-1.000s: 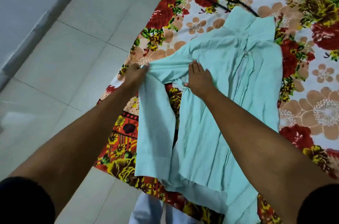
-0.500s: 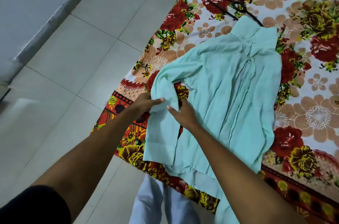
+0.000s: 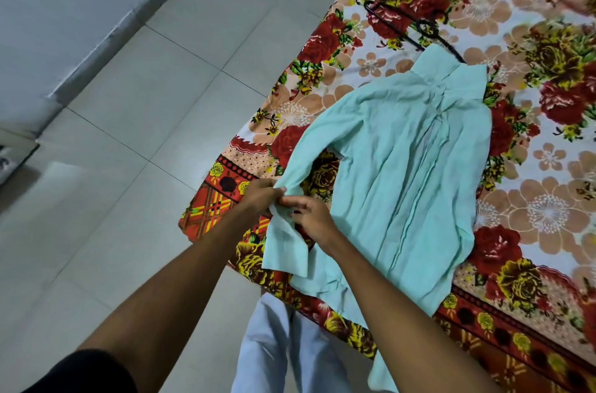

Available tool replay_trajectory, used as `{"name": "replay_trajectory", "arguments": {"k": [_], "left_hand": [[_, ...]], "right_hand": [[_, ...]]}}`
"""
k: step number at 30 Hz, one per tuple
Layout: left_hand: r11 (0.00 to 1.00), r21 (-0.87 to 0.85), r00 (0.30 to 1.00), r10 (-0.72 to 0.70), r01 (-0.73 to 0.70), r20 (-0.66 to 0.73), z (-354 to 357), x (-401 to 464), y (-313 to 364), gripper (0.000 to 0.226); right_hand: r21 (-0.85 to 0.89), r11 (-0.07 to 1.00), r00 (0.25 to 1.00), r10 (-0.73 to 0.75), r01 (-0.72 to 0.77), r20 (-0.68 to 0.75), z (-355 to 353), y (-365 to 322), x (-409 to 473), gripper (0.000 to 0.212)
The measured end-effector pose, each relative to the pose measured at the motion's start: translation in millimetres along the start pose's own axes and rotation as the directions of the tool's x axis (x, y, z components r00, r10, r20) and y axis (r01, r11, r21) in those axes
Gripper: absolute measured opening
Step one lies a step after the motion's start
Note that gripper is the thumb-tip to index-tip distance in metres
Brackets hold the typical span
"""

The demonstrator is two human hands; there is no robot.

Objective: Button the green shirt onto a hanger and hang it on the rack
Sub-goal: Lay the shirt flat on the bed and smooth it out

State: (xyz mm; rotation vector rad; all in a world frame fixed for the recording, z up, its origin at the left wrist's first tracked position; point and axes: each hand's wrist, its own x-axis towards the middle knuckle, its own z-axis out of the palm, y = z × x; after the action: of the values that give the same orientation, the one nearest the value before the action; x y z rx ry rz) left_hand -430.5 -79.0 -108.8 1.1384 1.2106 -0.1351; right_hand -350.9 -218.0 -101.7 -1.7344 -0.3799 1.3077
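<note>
The light green shirt [image 3: 403, 167] lies spread on a flowered bed cover, collar pointing away from me. A black hanger [image 3: 416, 28] lies on the cover just beyond the collar, partly under it. The shirt's left sleeve runs down toward the bed's near corner. My left hand [image 3: 258, 196] pinches that sleeve near its cuff, and my right hand [image 3: 314, 220] grips the same sleeve right beside it. The cuff end hangs below both hands. No rack is in view.
The flowered bed cover [image 3: 532, 215] fills the right side, its edge running diagonally past my legs in pale trousers [image 3: 277, 350]. Grey tiled floor [image 3: 129, 134] lies to the left, with a wall base at the far left.
Both hands have slid down the left sleeve from the shoulder area to near the cuff. The sleeve now lies straighter along the shirt's side. The view has shifted left and back.
</note>
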Motion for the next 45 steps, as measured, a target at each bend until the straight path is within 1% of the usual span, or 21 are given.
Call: {"name": "replay_trajectory", "arguments": {"k": [2, 3, 4, 6, 8, 10, 12, 14, 15, 17, 19, 21, 23, 25, 27, 28, 30, 32, 34, 38, 45], "left_hand": [[0.994, -0.112, 0.999, -0.017, 0.011, -0.046, -8, -1, 2, 0.014], [0.983, -0.184, 0.999, -0.026, 0.021, -0.026, -12, -3, 5, 0.014], [0.966, -0.257, 0.999, -0.032, 0.034, 0.014, -14, -3, 6, 0.014], [0.925, -0.373, 0.995, -0.049, 0.077, 0.084, -18, -4, 6, 0.017], [0.901, -0.418, 0.985, -0.053, 0.119, 0.165, -23, -11, 8, 0.031], [0.927, -0.358, 0.968, -0.015, 0.107, 0.250, -29, -15, 9, 0.043], [0.983, -0.173, 0.961, -0.011, 0.061, 0.278, -37, -21, 6, 0.044], [0.999, 0.046, 0.963, -0.030, 0.019, 0.267, -43, -25, -1, 0.031], [0.995, 0.099, 0.970, -0.029, 0.006, 0.241, -43, -28, -5, 0.025], [0.998, 0.067, 0.995, -0.001, -0.005, 0.103, -40, -35, -11, 0.015], [0.998, -0.046, 0.996, 0.044, -0.047, -0.080, -39, -38, -13, 0.005], [0.992, -0.088, 0.978, 0.075, -0.093, -0.192, -40, -42, -6, 0.011], [0.988, -0.124, 0.983, 0.066, -0.088, -0.170, -42, -49, -1, 0.019], [0.991, -0.125, 0.998, 0.028, -0.035, -0.059, -42, -59, 3, 0.025], [1.000, 0.005, 0.998, 0.013, -0.013, 0.069, -44, -63, -3, 0.020], [0.997, 0.066, 0.996, 0.022, -0.028, 0.087, -47, -61, -9, 0.016], [0.986, 0.147, 0.997, 0.074, -0.077, 0.028, -53, -55, -23, 0.017], [0.964, 0.231, 0.988, 0.146, -0.132, -0.045, -53, -51, -31, 0.021], [0.940, 0.290, 0.980, 0.196, -0.178, -0.033, -44, -53, -28, 0.016], [0.931, 0.322, 0.977, 0.203, -0.173, -0.061, -38, -47, -27, 0.019], [0.880, 0.456, 0.984, 0.171, -0.132, -0.045, -40, -34, -33, 0.029]], "right_hand": [[0.019, 1.000, 0.965, 0.028, -0.023, -0.260, -1, 3, 2, 0.038], [-0.006, 0.999, 0.948, 0.030, -0.033, -0.316, -2, 5, 3, 0.038], [-0.008, 0.999, 0.954, 0.035, -0.039, -0.298, -2, 9, 7, 0.044], [0.001, 0.995, 0.989, 0.097, -0.097, -0.113, 4, 12, 10, 0.060], [0.108, 0.984, 0.989, 0.142, -0.145, 0.032, 7, 14, 13, 0.062], [0.285, 0.945, 0.986, 0.137, -0.159, 0.093, 9, 12, 14, 0.044], [0.380, 0.911, 0.986, 0.140, -0.163, 0.087, 10, 7, 13, 0.030], [0.280, 0.954, 0.993, 0.118, -0.108, -0.020, 12, 5, 9, 0.025], [0.190, 0.979, 0.993, 0.091, -0.074, -0.082, 13, 4, 3, 0.022], [0.091, 0.996, 0.982, 0.039, -0.023, -0.183, 13, 5, -10, 0.017], [0.042, 0.999, 0.978, -0.010, 0.019, -0.208, 13, 6, -19, 0.018], [0.019, 0.999, 0.978, -0.045, 0.050, -0.202, 14, 3, -24, 0.008], [-0.004, 0.998, 0.976, -0.065, 0.065, -0.209, 16, -4, -27, 0.015], [0.006, 0.999, 0.971, -0.035, 0.037, -0.236, 19, -7, -28, 0.024], [-0.009, 1.000, 0.965, -0.018, 0.016, -0.262, 21, -5, -26, 0.024], [-0.044, 0.999, 0.959, -0.017, 0.005, -0.283, 21, -4, -24, 0.021], [-0.159, 0.986, 0.944, -0.008, -0.047, -0.329, 23, 4, -22, 0.026], [-0.208, 0.964, 0.936, 0.085, -0.164, -0.342, 24, 12, -21, 0.028], [-0.219, 0.947, 0.927, 0.151, -0.236, -0.343, 25, 18, -19, 0.025], [-0.211, 0.947, 0.940, 0.176, -0.243, -0.294, 36, 14, -15, 0.032], [-0.281, 0.922, 0.916, 0.153, -0.268, -0.370, 23, 25, -19, 0.029]]}}
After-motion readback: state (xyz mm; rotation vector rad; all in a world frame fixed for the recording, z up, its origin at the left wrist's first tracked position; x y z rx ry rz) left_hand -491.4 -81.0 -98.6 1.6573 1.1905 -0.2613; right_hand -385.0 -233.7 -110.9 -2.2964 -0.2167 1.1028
